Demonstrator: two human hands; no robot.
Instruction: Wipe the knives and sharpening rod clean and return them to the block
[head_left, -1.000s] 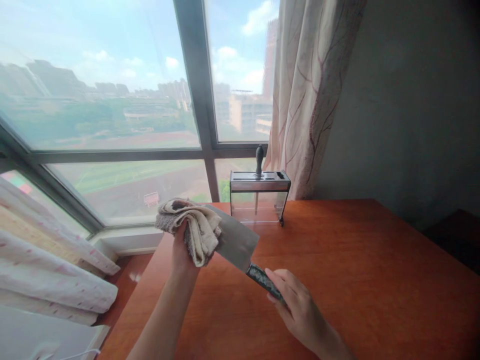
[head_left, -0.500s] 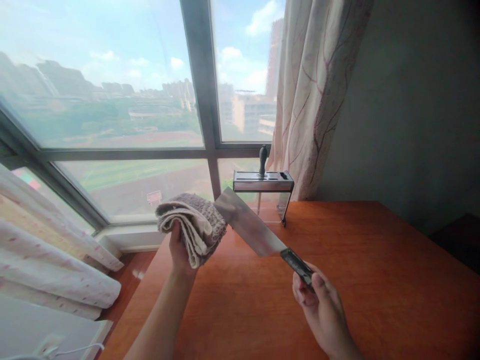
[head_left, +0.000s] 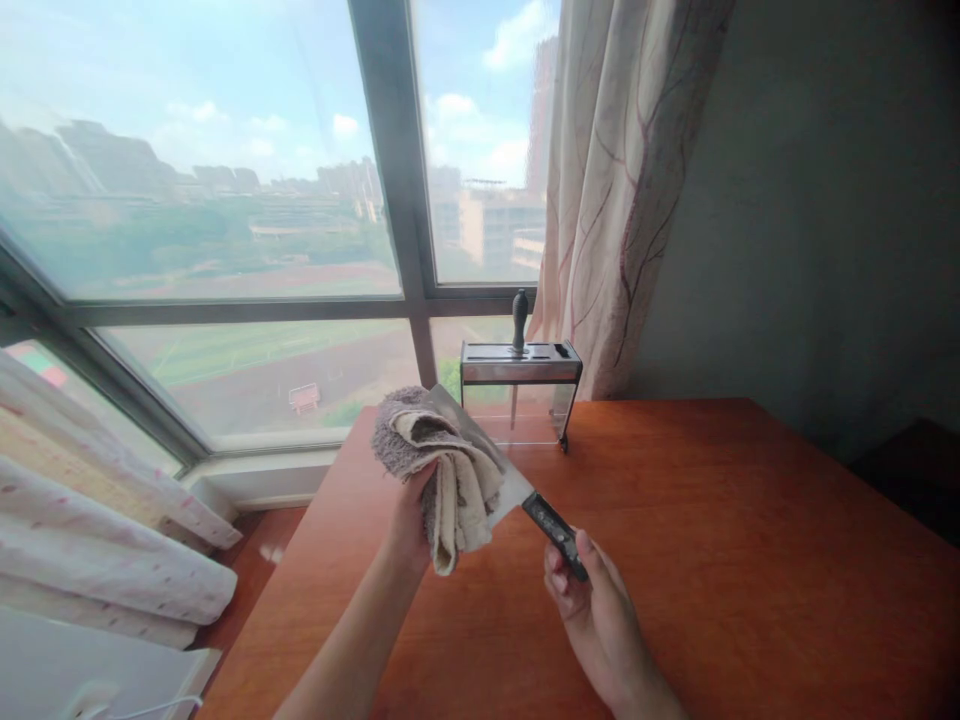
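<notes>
**Cleaver blade covered by a folded towel above the table**

Head view: A cleaver (head_left: 517, 490) is gripped by its dark handle in the right hand (head_left: 592, 610), blade angled up toward the knife rack (head_left: 520, 385). A folded towel (head_left: 442, 470) is clutched in the left hand (head_left: 409, 520) and pressed over most of the blade. Both are held above the wooden table (head_left: 750, 560), in front of the rack, which stands at the table's far edge by the window (head_left: 225, 250) and curtain (head_left: 615, 200).
</notes>
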